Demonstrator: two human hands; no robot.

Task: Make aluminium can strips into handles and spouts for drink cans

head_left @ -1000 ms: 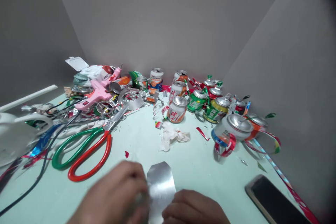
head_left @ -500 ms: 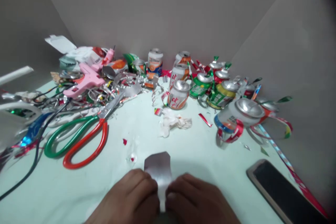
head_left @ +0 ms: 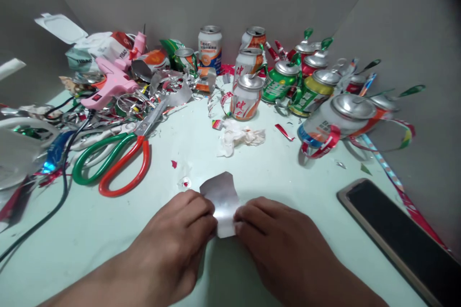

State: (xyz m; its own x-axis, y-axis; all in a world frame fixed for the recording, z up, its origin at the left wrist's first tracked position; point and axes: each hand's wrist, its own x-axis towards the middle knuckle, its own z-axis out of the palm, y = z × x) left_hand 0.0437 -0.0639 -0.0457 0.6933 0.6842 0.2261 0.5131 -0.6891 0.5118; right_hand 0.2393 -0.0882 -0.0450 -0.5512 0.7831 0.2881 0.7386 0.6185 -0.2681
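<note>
— Silver metal, that sheet (head_left: 222, 201) at the lower centre of the frame?

— Yes, a small shiny piece lying on the pale green table (head_left: 108, 249). The left hand (head_left: 173, 249) pinches its left edge, fingers closed on it, and the right hand (head_left: 284, 249) grips the right edge the same way, thumb and fingers pressed together on the metal.

— What sits around it?

— Just above and left of the sheet is a tiny red scrap (head_left: 186, 183). Further left lie scissors (head_left: 115, 158) with one green and one red handle, blades pointing toward the upper centre. A crumpled white tissue (head_left: 237, 136) rests at the middle of the frame.

— And farther back?

— A cluster of drink cans (head_left: 284, 81) fills the upper centre and upper right, some with cut strips curling off them. A pink glue gun (head_left: 111, 84) lies in the clutter at the upper left, with a black cable (head_left: 54, 206) trailing down the left side. A dark phone (head_left: 399, 235) lies at the lower right, well apart from the hands.
</note>
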